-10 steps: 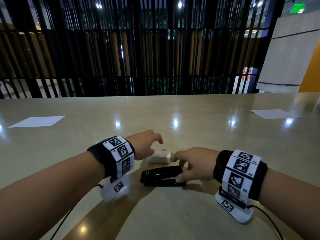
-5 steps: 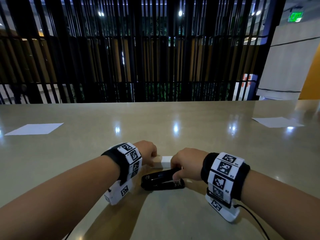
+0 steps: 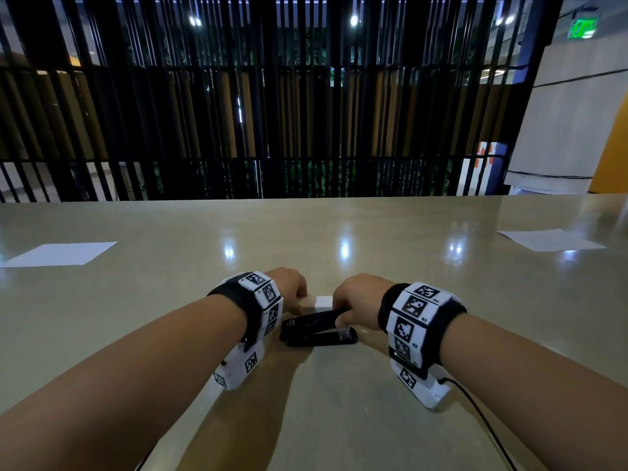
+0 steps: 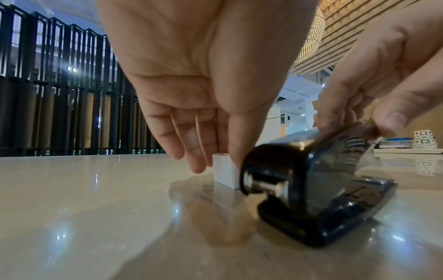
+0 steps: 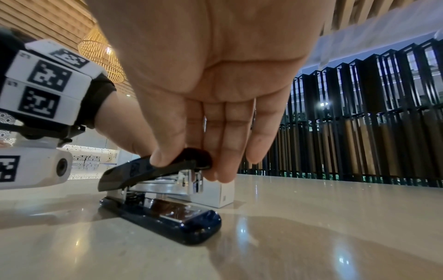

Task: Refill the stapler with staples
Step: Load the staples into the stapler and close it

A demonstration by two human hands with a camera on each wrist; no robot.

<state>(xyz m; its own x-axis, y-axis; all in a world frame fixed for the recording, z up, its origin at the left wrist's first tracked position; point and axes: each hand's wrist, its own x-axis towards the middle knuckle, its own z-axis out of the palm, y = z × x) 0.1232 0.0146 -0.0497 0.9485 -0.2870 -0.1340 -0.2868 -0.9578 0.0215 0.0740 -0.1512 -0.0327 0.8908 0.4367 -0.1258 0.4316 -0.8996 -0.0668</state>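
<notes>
A black stapler [image 3: 314, 329] lies on the table between my hands, its front end to the right. My right hand [image 5: 191, 166] pinches the front of its top cover [image 5: 143, 168] between thumb and fingers, and the cover is tilted up off the metal magazine [image 5: 167, 187]. Just behind the stapler stands a small white staple box [image 4: 225, 173]. My left hand [image 4: 217, 163] reaches down over the box, fingers on one side and thumb on the other, pinching it. The stapler hides the tip of the thumb.
The glossy beige table [image 3: 339, 419] stretches far ahead to a black slatted railing [image 3: 306, 130]. One white paper sheet [image 3: 61, 254] lies at the far left, another sheet [image 3: 550, 239] at the far right. A black cable [image 3: 475, 409] trails from my right wrist.
Both hands drew together over the stapler and box. The left hand came down onto the white box. The right hand took the stapler's front and raised its cover.
</notes>
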